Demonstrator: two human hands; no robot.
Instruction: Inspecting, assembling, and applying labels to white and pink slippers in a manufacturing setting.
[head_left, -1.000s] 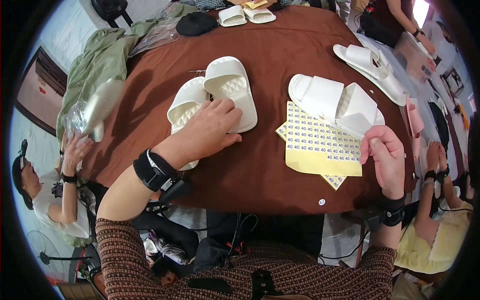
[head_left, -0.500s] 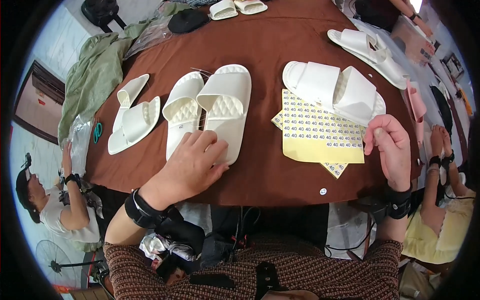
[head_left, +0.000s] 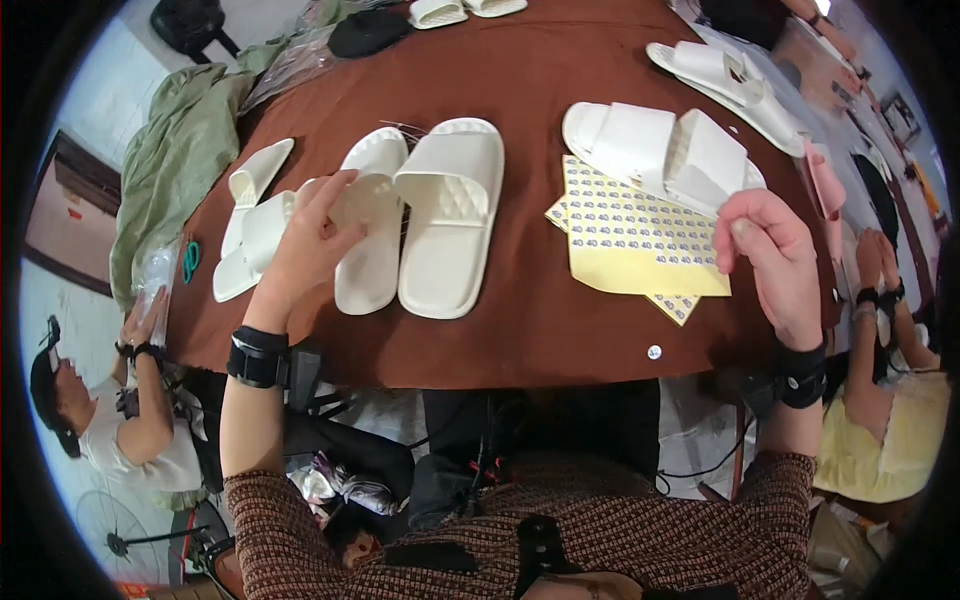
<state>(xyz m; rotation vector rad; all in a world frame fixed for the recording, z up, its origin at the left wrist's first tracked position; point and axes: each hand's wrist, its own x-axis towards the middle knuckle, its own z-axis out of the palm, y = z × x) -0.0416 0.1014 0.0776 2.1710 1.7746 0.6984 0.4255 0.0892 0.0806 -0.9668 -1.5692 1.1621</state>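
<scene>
A pair of white slippers with quilted insoles lies in front of me: a left slipper [head_left: 368,270] and a right slipper [head_left: 447,250]. My left hand [head_left: 305,240] is at the outer side of the left slipper's strap, thumb and fingers apart; whether it touches the strap I cannot tell. My right hand [head_left: 770,260] is closed in a pinch beside the right edge of a yellow sheet of round stickers [head_left: 650,275]. Anything between its fingertips is too small to make out. Another pair of white slippers [head_left: 635,145] overlaps the sheet's top edge.
More white slippers lie at the left [head_left: 260,235], far right [head_left: 740,90] and far edge [head_left: 465,8] of the brown-covered table [head_left: 540,350]. Teal scissors [head_left: 191,262] and a green cloth [head_left: 180,150] are at the left. One loose round sticker [head_left: 655,352] sits near the front edge. People work on both sides.
My left hand has moved left, off the heel area of the middle pair, to the left slipper's outer side, and its fingers have spread. My right hand stays pinched near the sheet.
</scene>
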